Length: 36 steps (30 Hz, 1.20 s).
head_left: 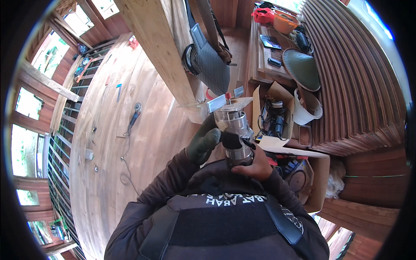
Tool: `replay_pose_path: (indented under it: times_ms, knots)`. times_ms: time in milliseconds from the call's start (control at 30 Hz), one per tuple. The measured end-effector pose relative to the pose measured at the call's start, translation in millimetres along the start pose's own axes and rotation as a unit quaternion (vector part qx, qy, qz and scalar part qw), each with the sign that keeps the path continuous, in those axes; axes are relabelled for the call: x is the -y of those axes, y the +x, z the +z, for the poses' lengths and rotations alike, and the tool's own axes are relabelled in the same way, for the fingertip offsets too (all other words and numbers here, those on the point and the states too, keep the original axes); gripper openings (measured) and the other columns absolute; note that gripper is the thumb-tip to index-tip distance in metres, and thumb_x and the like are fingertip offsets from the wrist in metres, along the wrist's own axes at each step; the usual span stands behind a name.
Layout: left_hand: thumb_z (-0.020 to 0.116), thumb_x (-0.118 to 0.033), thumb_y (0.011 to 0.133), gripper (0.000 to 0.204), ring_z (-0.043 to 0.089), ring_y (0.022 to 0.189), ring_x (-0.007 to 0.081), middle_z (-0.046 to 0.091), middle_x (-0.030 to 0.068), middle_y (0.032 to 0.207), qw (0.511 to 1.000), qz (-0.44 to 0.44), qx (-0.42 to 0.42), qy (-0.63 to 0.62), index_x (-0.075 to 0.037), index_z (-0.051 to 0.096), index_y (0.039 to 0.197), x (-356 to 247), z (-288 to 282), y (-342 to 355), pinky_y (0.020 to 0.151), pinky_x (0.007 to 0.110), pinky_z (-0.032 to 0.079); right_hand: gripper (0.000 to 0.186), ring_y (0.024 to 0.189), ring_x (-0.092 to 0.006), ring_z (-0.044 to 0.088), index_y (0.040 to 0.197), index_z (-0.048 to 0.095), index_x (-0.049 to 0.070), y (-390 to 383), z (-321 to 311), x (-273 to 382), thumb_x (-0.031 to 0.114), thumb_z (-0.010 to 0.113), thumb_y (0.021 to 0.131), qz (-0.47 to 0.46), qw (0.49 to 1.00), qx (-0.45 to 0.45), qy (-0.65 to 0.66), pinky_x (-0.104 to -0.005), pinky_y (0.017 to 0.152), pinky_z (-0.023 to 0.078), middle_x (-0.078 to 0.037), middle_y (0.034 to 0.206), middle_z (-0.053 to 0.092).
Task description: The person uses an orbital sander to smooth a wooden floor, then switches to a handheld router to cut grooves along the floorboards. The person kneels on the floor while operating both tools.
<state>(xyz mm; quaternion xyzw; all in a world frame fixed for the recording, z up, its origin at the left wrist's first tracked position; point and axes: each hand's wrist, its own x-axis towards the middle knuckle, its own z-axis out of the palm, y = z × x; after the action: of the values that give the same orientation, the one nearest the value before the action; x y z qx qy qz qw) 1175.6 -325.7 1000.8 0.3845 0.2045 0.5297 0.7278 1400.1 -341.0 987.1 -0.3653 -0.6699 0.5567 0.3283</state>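
In front of my chest is a trim router [237, 130], upside down, with a silver metal body and a clear square base plate on top. A red-tipped bit [228, 97] stands up from the plate, between two pale metal strips [216, 104]. My right hand [257, 165], bare, wraps the lower end of the body. In a dark green glove, my left hand [203, 144] is closed against the router's left side near the base. Its fingertips are partly hidden behind the tool.
An open carton [277, 93] of power tools and another carton [320, 182] stand at right, beside a white bucket [308, 113] and stacked boards [346, 73]. A wooden post [162, 54] rises ahead near a striped bag [210, 67]. An angle grinder [135, 114] with its cord lies on the left floor.
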Motion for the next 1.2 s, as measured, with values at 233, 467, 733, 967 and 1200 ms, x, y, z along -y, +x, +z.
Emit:
replay_pose_path:
  times_ms: [233,467,733,967,1200]
  knots:
    - [0.072,-0.054,0.097,0.080,0.066,0.124,0.0275,0.063,0.0155,0.137,0.999,0.005,-0.025,0.031,-0.001,0.045,0.151,21,-11,-5,0.105,0.043,0.056,0.095,0.121,-0.0280,0.066,0.146,0.051,-0.003,-2,2,11,0.039,0.094,0.072,0.063,0.993,0.060,-0.076,-0.0398,0.108,0.048,-0.019,0.130,0.068]
    - [0.074,-0.044,0.097,0.072,0.068,0.119,0.0303,0.065,0.0174,0.135,0.990,0.030,-0.080,-0.115,-0.001,0.048,0.148,34,-4,-8,0.101,0.046,0.060,0.092,0.116,-0.0282,0.069,0.143,0.051,-0.004,-4,9,27,0.039,0.092,0.073,0.049,0.994,0.047,-0.088,-0.0404,0.104,0.051,-0.020,0.126,0.070]
    - [0.070,-0.065,0.091,0.087,0.070,0.115,0.0318,0.067,0.0217,0.128,0.989,0.011,-0.017,-0.149,0.004,0.055,0.142,-6,-26,14,0.096,0.042,0.060,0.090,0.111,-0.0353,0.072,0.142,0.054,-0.002,-5,12,16,0.041,0.092,0.072,-0.014,0.995,0.057,-0.085,-0.0426,0.099,0.054,-0.022,0.122,0.071]
    - [0.084,-0.052,0.087,0.086,0.069,0.117,0.0292,0.065,0.0192,0.132,0.994,0.067,-0.028,-0.077,0.004,0.052,0.144,3,-10,7,0.099,0.043,0.060,0.090,0.112,-0.0312,0.073,0.140,0.055,-0.003,-3,11,28,0.040,0.093,0.072,-0.016,0.995,0.042,-0.092,-0.0412,0.099,0.055,-0.022,0.122,0.071]
    - [0.082,-0.050,0.090,0.086,0.069,0.118,0.0287,0.064,0.0160,0.134,0.994,0.034,0.011,-0.099,0.004,0.046,0.148,13,-2,0,0.100,0.046,0.061,0.086,0.110,-0.0302,0.072,0.135,0.056,-0.004,-2,6,23,0.038,0.093,0.070,-0.021,0.996,0.055,-0.060,-0.0404,0.097,0.055,-0.020,0.118,0.072]
